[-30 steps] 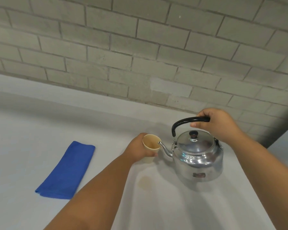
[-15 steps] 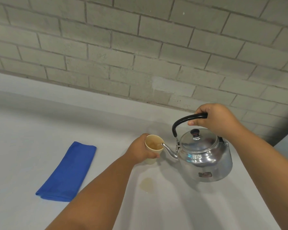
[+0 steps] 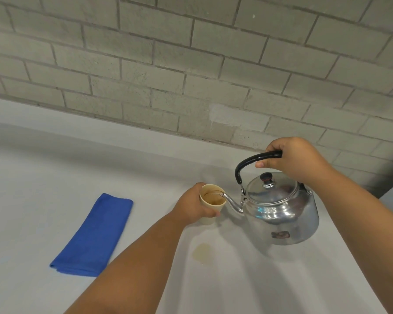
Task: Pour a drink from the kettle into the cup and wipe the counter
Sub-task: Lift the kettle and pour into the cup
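Kettle [image 3: 279, 209], polished metal w/ a black arched handle [image 3: 252, 160], hangs tilted just above the grey counter [image 3: 32, 177], spout [image 3: 233, 201] at the rim of a paper cup [image 3: 212, 203]. Nearest the camera, a small tan puddle [image 3: 202, 252] lies on the counter in front of the cup; a folded blue cloth [image 3: 93, 236] waits well apart to the left. Left hand [image 3: 192, 206] wraps the cup's far side, fingers curled round it, thumb tip showing at its base. Brown liquid runs from the spout; cup looks roughly half full. Right hand [image 3: 290, 158] grips the handle's top, fingers closed over it, thumb pressed beneath. Probably weighty if full, slick and maybe hot on the body, so the handle is the sensible hold; the cup is light, crushable. Kettle contents hidden under the lid [image 3: 271, 188]. Brick wall [image 3: 191, 64] behind.
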